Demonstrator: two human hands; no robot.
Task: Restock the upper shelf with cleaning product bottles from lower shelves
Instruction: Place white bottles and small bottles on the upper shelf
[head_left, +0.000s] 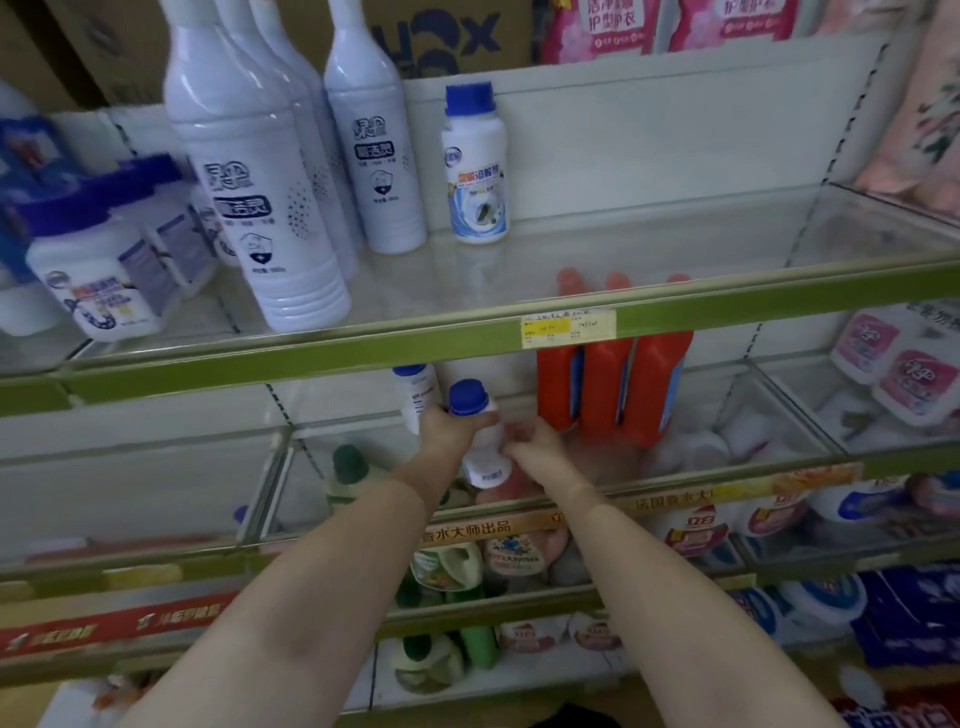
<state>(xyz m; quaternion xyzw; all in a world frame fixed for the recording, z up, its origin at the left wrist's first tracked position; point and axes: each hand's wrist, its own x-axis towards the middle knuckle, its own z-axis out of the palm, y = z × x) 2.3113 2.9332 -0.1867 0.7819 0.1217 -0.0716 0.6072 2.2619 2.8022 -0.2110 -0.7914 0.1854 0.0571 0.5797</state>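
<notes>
On the lower shelf a small white bottle with a blue cap (480, 441) is tilted between both hands. My left hand (449, 434) wraps its shoulder just under the cap. My right hand (535, 444) presses its fingers against the bottle's lower body. A second blue-capped white bottle (415, 389) stands right behind my left hand, partly hidden by the shelf edge. On the upper shelf (675, 244) one matching bottle (475, 166) stands at the back, with bare shelf to its right.
Tall white bottles (249, 182) and more small blue-capped ones (93, 270) fill the upper shelf's left part. Its green front rail (363, 348) carries a yellow price tag (569, 327). Orange bottles (613, 384) stand right of my hands. Green bottles (348, 473) sit lower left.
</notes>
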